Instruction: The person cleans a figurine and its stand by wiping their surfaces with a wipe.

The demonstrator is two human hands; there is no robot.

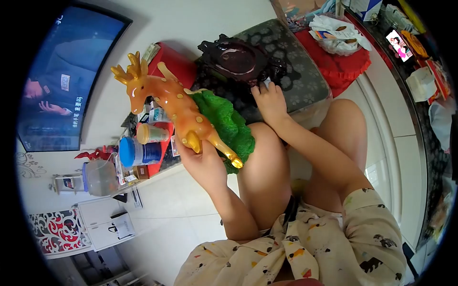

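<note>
My left hand (202, 164) grips an orange deer figurine (183, 109) by its underside near the folded legs. The deer has golden antlers and hooves, and it leans to the left. Its green, leafy-textured base (226, 124) lies against my thigh. My right hand (270, 101) is closed on a small whitish thing, perhaps a cloth or tissue, at the near edge of a dark, glossy carved stand (236, 59). That stand rests on the dark patterned tabletop (298, 71), where wet-looking patches show.
A red box (174, 66) stands behind the deer. Jars, one with a blue lid (128, 151), stand on the left. A television (67, 76) hangs at far left. On the right are a bowl with plastic (338, 40) and a lit phone (399, 46).
</note>
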